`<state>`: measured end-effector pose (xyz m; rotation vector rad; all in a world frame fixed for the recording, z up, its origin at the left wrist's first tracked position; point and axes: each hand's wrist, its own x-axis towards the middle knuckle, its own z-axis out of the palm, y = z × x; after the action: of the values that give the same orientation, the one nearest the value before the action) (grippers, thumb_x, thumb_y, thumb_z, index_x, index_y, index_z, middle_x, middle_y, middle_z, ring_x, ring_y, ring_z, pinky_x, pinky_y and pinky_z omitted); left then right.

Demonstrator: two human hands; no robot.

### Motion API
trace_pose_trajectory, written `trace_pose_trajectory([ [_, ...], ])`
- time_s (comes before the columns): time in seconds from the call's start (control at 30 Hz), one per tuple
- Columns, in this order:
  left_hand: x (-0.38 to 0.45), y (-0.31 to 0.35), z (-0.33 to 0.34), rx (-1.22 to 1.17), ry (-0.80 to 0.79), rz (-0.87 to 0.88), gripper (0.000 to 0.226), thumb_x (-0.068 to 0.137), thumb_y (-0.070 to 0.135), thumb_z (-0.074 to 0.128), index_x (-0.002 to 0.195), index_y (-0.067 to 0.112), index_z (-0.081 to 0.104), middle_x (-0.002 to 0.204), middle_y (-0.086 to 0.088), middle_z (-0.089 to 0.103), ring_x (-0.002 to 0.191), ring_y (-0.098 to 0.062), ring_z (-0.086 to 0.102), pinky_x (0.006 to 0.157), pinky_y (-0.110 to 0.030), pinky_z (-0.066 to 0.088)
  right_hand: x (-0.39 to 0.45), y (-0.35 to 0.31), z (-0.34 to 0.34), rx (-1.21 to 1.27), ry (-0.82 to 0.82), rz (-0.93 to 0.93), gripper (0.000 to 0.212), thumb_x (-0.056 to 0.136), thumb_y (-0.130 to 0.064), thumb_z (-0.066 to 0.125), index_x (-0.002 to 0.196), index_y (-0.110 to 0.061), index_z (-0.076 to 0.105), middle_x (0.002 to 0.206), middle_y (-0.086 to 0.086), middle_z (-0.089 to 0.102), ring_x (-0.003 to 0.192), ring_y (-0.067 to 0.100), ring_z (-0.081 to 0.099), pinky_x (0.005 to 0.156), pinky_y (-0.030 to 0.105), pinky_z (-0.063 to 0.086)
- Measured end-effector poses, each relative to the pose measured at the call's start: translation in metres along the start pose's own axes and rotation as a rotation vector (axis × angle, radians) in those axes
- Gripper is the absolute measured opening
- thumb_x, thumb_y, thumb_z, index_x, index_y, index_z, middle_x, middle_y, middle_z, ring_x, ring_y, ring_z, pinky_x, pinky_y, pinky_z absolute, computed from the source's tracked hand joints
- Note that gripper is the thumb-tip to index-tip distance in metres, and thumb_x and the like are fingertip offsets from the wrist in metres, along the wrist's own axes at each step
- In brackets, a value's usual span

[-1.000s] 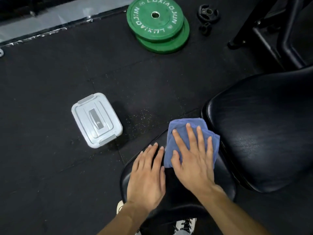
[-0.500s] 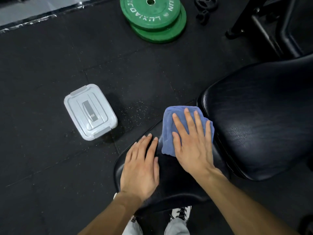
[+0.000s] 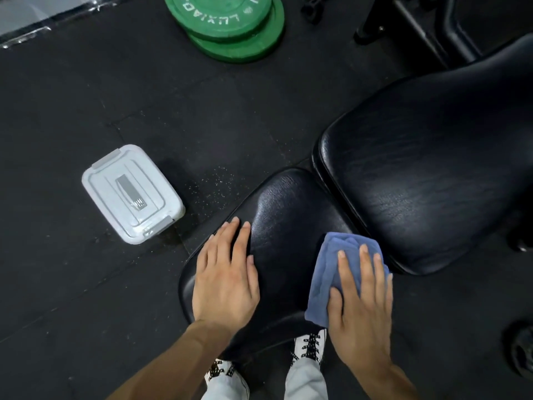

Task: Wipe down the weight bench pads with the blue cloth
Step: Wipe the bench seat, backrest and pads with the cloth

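The black seat pad (image 3: 288,226) of the weight bench lies below me, with the larger black back pad (image 3: 418,174) beyond it to the right. My right hand (image 3: 360,307) lies flat with straight fingers on the folded blue cloth (image 3: 326,272), pressing it onto the right edge of the seat pad near the gap between the pads. My left hand (image 3: 226,281) rests flat on the seat pad's left side, fingers straight and holding nothing.
A white lidded plastic box (image 3: 129,194) sits on the black rubber floor to the left. Two stacked green weight plates (image 3: 230,27) lie at the top. Black frame bars (image 3: 418,33) stand at the top right. My white shoes (image 3: 308,346) show under the seat.
My right hand has slid the blue cloth from the far end of the seat pad toward me and to the right edge. My left hand stays on the pad.
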<state>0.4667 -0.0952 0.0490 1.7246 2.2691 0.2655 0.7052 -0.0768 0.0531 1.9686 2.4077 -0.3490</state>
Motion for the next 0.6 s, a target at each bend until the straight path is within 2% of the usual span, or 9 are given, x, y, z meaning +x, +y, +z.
trace_pose_trajectory([
  [0.2,-0.001,-0.001,0.003,0.009,0.013,0.004,0.054,0.103,0.028,0.035,0.155,0.012,0.04,0.161,-0.01,0.04,0.149,-0.026,0.037,0.123,-0.047,0.031,0.041,0.003,-0.012,-0.025,-0.045,-0.201,0.056,0.106,-0.041,0.026,0.16,-0.026,0.029,0.171,0.009,0.018,0.159,0.03,0.014,0.123,0.061,0.023],
  [0.37,-0.001,-0.001,0.004,0.01,0.019,0.001,0.054,0.102,0.027,0.036,0.155,0.012,0.04,0.161,-0.009,0.04,0.148,-0.026,0.038,0.122,-0.046,0.031,0.113,-0.037,-0.02,-0.101,-0.088,-0.284,0.058,0.106,-0.045,0.025,0.162,-0.029,0.025,0.172,0.007,0.015,0.159,0.028,0.013,0.126,0.053,0.021],
  [0.5,0.001,-0.002,0.003,0.004,0.017,0.011,0.055,0.102,0.027,0.036,0.154,0.012,0.041,0.16,-0.01,0.041,0.147,-0.027,0.04,0.121,-0.047,0.032,0.168,-0.08,-0.023,-0.102,-0.138,-0.302,0.059,0.103,-0.05,0.023,0.159,-0.036,0.029,0.171,0.003,0.021,0.156,0.028,0.019,0.122,0.054,0.025],
  [0.6,0.001,-0.003,0.002,-0.011,0.014,0.008,0.055,0.103,0.027,0.034,0.155,0.013,0.04,0.16,-0.01,0.041,0.148,-0.027,0.039,0.12,-0.047,0.033,0.191,-0.102,-0.022,-0.079,-0.22,-0.292,0.055,0.1,-0.054,0.026,0.152,-0.042,0.04,0.168,0.0,0.028,0.154,0.028,0.021,0.121,0.057,0.021],
])
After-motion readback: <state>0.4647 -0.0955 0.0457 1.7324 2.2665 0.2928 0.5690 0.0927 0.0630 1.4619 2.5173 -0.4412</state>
